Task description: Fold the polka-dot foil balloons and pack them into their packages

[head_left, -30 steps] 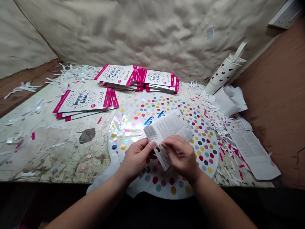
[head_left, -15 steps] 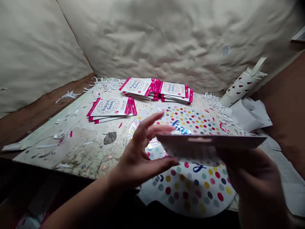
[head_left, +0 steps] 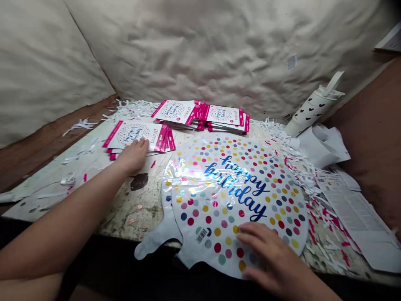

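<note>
My left hand [head_left: 135,156] is at the near edge of the left stack, its fingers closed on the top balloon packet [head_left: 125,136], a white card with pink ends and dotted "happy birthday" print. Its thumb is hidden. My right hand [head_left: 269,253], fingers apart, holds nothing and rests over the lower right of a flat foil balloon [head_left: 219,246]. This round white balloon has coloured dots and blue "happy birthday" lettering. Another flat balloon [head_left: 156,238] shows beneath it, its tail hanging past the table's front edge.
Two more packet stacks [head_left: 177,112] [head_left: 224,116] lie at the back. A white tumbler with hearts [head_left: 311,110] leans at the back right, near crumpled white paper [head_left: 324,144]. Paper shreds [head_left: 328,217] and a folded carton [head_left: 360,225] lie on the right.
The packet held up before me has gone from my right hand. My left hand has moved left onto the left stack. My right hand has lowered to the balloon, now uncovered.
</note>
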Demonstrator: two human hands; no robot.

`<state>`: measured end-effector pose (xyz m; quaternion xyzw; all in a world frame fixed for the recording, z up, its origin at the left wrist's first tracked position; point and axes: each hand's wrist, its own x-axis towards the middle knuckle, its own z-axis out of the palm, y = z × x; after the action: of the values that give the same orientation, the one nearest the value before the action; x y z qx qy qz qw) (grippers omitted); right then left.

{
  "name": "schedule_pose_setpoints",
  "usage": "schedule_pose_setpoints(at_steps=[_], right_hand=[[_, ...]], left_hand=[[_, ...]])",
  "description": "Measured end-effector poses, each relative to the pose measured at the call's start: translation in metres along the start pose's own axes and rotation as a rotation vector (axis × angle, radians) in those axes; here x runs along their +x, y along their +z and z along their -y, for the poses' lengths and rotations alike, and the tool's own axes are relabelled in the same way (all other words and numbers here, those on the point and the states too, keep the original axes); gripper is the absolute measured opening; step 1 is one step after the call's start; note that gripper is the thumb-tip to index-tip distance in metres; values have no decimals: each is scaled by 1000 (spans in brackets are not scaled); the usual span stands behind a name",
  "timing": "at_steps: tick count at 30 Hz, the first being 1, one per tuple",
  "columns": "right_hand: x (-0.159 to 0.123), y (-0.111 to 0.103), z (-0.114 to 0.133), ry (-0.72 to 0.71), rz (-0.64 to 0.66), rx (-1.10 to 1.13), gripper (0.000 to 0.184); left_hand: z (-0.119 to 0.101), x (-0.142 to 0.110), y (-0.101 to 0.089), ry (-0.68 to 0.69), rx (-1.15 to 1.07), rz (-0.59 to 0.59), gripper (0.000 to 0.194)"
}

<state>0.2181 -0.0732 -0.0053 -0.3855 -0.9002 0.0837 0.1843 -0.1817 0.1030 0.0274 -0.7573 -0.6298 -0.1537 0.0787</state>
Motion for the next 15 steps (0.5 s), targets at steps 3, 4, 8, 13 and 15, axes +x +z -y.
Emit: schedule_pose_setpoints(at_steps=[3,4,8,13,15], right_hand=[[-4,8,13,-157,25,-154,37],[-3,11,16,-151,-4,-175,37],[6,23,20,-12,-147,-148,39],[9,32,26,30,-177,-28,39],[5,34,26,41,-140,36,39]], left_hand=[[-42,-4,-3,91,-55,6,34],[-63,-12,-7,158,-94,41,33],[-147,-68,-21,694,-467,495,26],[-175,-115,-13,775,-419,550,21],[-168,-118,-9,743,-452,576,20]])
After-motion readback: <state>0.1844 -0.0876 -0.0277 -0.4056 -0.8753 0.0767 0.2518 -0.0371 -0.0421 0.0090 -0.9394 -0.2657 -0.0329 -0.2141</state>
